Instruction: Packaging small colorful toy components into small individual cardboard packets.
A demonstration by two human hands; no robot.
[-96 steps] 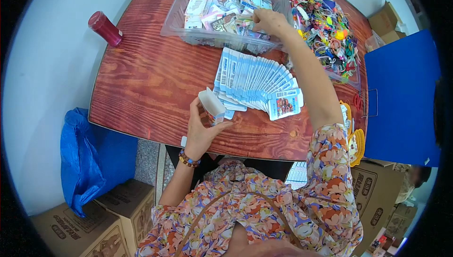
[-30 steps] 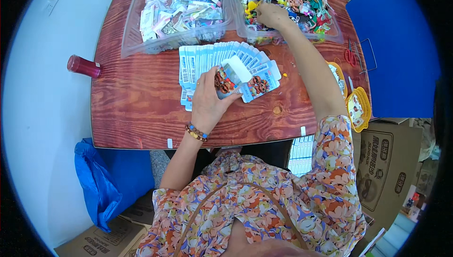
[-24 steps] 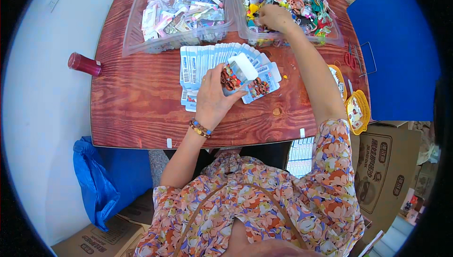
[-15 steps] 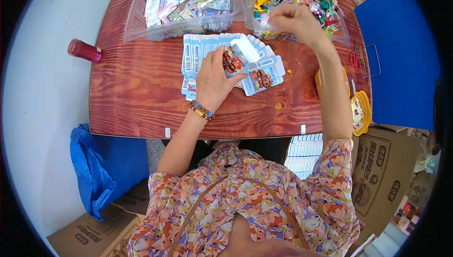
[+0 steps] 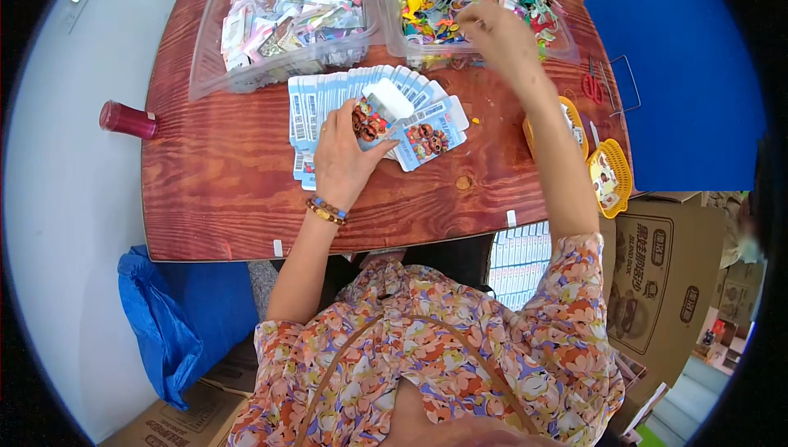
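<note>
My left hand (image 5: 338,155) grips a small light-blue printed carton (image 5: 371,122), thumb on one side and fingers on the other; its white end flap stands up. Beneath and behind it, many matching flat cartons (image 5: 305,110) lie fanned out in overlapping rows on the table. My right hand (image 5: 502,41) reaches over the near side of a clear plastic bin (image 5: 443,55) heaped with small colourful trinkets. Its fingers are bent together; what lies between them, if anything, is too small to tell.
Left of the trinkets, another clear bin (image 5: 203,69) holds small packets. A dark red cylinder (image 5: 129,120) lies at the table's left edge. On the right are red-handled scissors (image 5: 591,90), a yellow basket (image 5: 617,169) and a blue panel (image 5: 685,77). Cardboard boxes (image 5: 657,283) stand below.
The whole view has shifted, so the table things appear further left. My right hand has stayed by the trinket bin, its fingers now further over the trinkets. My left hand keeps its carton.
</note>
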